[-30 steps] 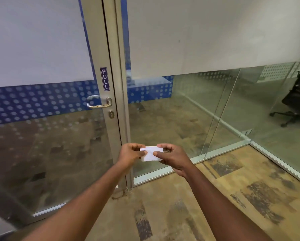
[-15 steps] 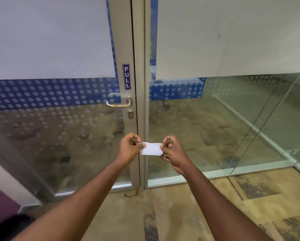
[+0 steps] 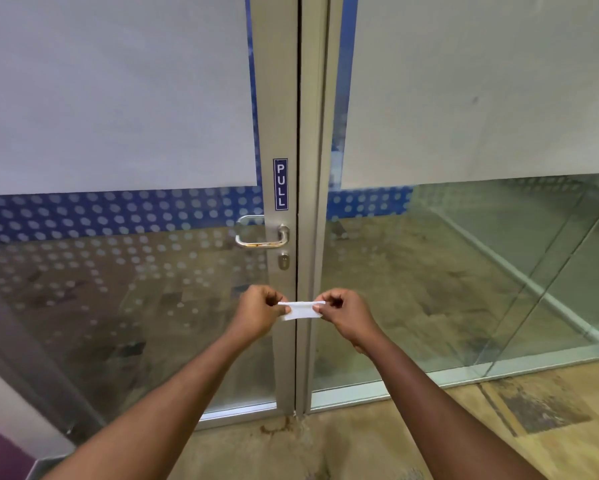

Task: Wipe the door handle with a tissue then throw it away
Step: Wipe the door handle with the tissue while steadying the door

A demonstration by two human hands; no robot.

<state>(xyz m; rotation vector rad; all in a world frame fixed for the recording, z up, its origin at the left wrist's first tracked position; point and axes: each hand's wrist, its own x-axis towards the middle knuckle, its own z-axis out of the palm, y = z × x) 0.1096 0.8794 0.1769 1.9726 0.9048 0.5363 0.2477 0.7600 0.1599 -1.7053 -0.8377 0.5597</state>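
Tissue [image 3: 301, 310] front and centre for me, a small folded white strip stretched flat between both hands, held in the air below the handle [image 3: 261, 239] and right in front of the door's frame edge. Left hand [image 3: 258, 315] pinches its left end between thumb and fingers, right hand [image 3: 346, 317] pinches the right end the same way, so both grips are narrow and closed on the paper. Handle sits above, well apart from the tissue, a metal lever on the door stile pointing left, with brownish marks along its lower bar. Keyhole [image 3: 284, 261] just under it, PULL sign [image 3: 280, 184] just above.

Door [image 3: 118, 306] is glass in a pale metal frame, and I see it closed against the fixed panel [image 3: 464, 271] on the right, a dark seam running down between them. Frosted film covers the top of both panes, a blue dotted band runs beneath it, clear glass below that. Through the glass I make out mottled brown floor and more glass partitions running off to the right.

Floor [image 3: 377, 445] on my side is tan with dark patches, with a stain at the foot of the frame. Bottom left, a pale wall [image 3: 10, 410] with a purple strip closes in on that side; the right looks open along the glass
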